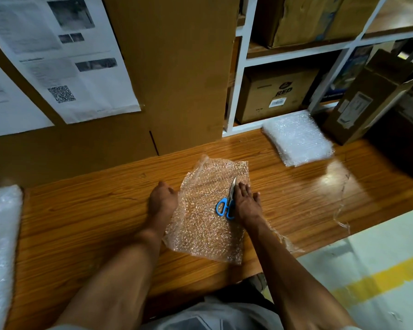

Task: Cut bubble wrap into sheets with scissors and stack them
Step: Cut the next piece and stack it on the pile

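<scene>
Blue-handled scissors (226, 203) lay on my bubble wrap sheet (208, 210); my right hand (246, 203) rested flat beside them, my left hand (162, 198) pressed the sheet's nine-o'clock edge, fingers relaxed; stack (298, 139) at two o'clock.

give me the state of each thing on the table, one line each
bubble wrap sheet: flat on the table, both hands on it
scissors: blades closed, lying on the sheet, right hand resting against them
left hand: pressing the sheet's left edge, holds nothing
stack of cut sheets: piled far right, untouched
bubble wrap roll: at the left table edge
tall carton: open, leaning
</scene>
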